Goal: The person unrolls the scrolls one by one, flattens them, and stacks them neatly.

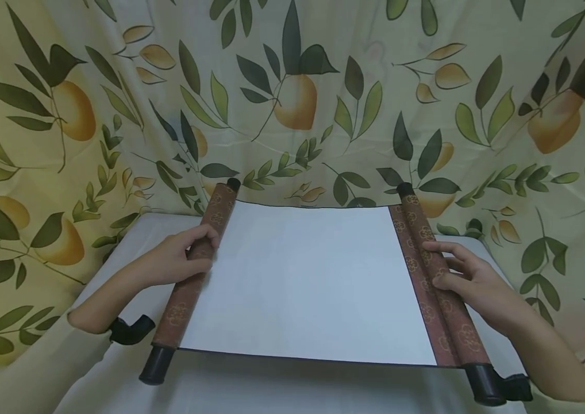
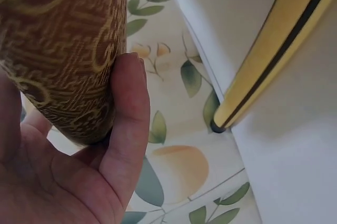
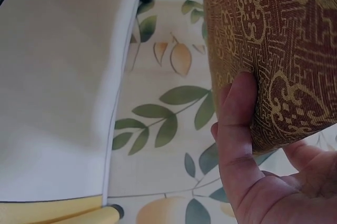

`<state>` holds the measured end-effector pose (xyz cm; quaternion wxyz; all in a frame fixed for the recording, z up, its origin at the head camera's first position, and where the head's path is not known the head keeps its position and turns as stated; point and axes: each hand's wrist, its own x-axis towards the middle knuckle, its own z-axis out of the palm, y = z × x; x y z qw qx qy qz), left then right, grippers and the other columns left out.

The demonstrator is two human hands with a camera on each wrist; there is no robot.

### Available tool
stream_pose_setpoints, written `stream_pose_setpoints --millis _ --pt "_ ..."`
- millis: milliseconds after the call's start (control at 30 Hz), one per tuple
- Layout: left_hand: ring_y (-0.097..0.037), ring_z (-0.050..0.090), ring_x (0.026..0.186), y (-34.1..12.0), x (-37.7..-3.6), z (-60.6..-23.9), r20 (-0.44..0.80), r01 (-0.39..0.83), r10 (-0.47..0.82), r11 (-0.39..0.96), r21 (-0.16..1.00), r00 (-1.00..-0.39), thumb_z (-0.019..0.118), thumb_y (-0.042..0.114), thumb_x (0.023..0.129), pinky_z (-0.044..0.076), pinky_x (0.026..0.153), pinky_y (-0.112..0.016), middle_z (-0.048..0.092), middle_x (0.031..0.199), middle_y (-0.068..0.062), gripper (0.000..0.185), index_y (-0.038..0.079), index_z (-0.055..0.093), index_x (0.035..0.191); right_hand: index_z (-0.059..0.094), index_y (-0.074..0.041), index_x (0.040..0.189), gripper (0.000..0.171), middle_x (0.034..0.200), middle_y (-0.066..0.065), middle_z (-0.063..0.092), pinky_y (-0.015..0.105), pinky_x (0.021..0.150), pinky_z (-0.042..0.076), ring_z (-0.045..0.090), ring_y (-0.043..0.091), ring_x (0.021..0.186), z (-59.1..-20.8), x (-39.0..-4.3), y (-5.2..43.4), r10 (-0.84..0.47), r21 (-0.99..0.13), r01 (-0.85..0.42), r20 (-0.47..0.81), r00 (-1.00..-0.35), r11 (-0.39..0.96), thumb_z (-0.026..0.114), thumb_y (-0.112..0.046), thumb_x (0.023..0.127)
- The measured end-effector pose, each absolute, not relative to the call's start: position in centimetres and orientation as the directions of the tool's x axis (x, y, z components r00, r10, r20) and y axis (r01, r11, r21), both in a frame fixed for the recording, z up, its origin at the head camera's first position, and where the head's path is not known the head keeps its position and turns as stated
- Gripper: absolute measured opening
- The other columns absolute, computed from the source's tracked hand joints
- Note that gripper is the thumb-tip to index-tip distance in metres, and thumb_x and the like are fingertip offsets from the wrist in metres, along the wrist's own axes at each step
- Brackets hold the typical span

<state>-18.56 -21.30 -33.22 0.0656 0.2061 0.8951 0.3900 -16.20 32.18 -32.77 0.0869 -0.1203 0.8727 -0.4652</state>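
A hanging scroll (image 1: 313, 282) is spread between both hands, its white sheet blank. The left roller (image 1: 189, 293) is wrapped in brown patterned cloth with black end knobs; my left hand (image 1: 173, 259) grips it near the middle. At the other end, my right hand (image 1: 478, 282) holds the right roller (image 1: 453, 299), beside a strip of the same cloth. Both rollers slant, their far ends closer together. Gold patterning covers the left roller (image 2: 63, 50) in the left wrist view, with fingers curled around its side. The right wrist view shows fingers against the right roller (image 3: 274, 55).
Under the scroll lies a white table surface (image 1: 272, 391). Behind it hangs a curtain (image 1: 365, 103) printed with leaves and orange fruit. Black bands sit at both wrists. A yellow bar (image 2: 263, 66) with a black tip appears over white in the left wrist view.
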Motion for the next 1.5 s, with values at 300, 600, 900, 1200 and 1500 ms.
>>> stream_pose_setpoints --millis 300,600,900,1200,1500 --pt "-0.019 0.050 0.072 -21.7 -18.6 -33.5 0.054 0.323 0.400 0.644 0.694 -0.915 0.065 0.012 0.089 0.043 0.063 -0.034 0.062 0.103 -0.006 0.015 0.017 0.063 0.103 0.033 -0.017 0.153 0.058 0.157 0.027 0.016 0.032 0.080 0.053 0.039 0.050 0.129 -32.9 -16.5 32.1 -0.299 -0.825 -0.139 -0.039 -0.953 0.548 0.055 -0.008 0.100" --pt "-0.018 0.046 0.065 -21.9 -18.8 -33.1 0.062 0.333 0.404 0.648 0.685 -0.913 0.073 0.012 0.087 0.041 0.061 -0.035 0.058 0.100 -0.008 0.022 0.016 0.057 0.102 0.034 -0.017 0.152 0.058 0.156 0.026 0.020 0.029 0.078 0.054 0.043 0.046 0.127 -32.6 -16.9 32.2 -0.296 -0.808 -0.154 -0.026 -0.955 0.569 0.055 -0.008 0.100" --pt "-0.021 0.049 0.078 -22.2 -19.0 -33.3 0.090 0.351 0.396 0.659 0.665 -0.914 0.065 0.009 0.092 0.043 0.071 -0.037 0.060 0.109 -0.005 0.017 0.015 0.058 0.107 0.033 -0.017 0.153 0.057 0.154 0.025 0.023 0.026 0.077 0.054 0.043 0.043 0.127 -32.8 -16.9 32.5 -0.281 -0.803 -0.133 -0.045 -0.959 0.581 0.055 -0.009 0.100" --pt "-0.025 0.053 0.097 -22.5 -18.8 -33.3 0.074 0.317 0.363 0.677 0.664 -0.929 0.058 0.008 0.094 0.046 0.075 -0.037 0.062 0.114 -0.005 0.018 0.016 0.061 0.109 0.033 -0.018 0.153 0.057 0.154 0.026 0.022 0.028 0.077 0.054 0.044 0.043 0.126 -33.3 -16.9 33.0 -0.295 -0.803 -0.144 -0.041 -0.955 0.579 0.055 -0.009 0.101" --pt "-0.020 0.049 0.070 -23.0 -18.8 -33.3 0.077 0.307 0.343 0.690 0.655 -0.936 0.071 0.016 0.090 0.043 0.058 -0.033 0.056 0.093 -0.006 0.020 0.014 0.055 0.102 0.034 -0.020 0.153 0.057 0.154 0.024 0.022 0.027 0.077 0.053 0.048 0.021 0.122 -33.4 -16.8 33.5 -0.290 -0.798 -0.148 -0.035 -0.956 0.584 0.055 -0.010 0.101"
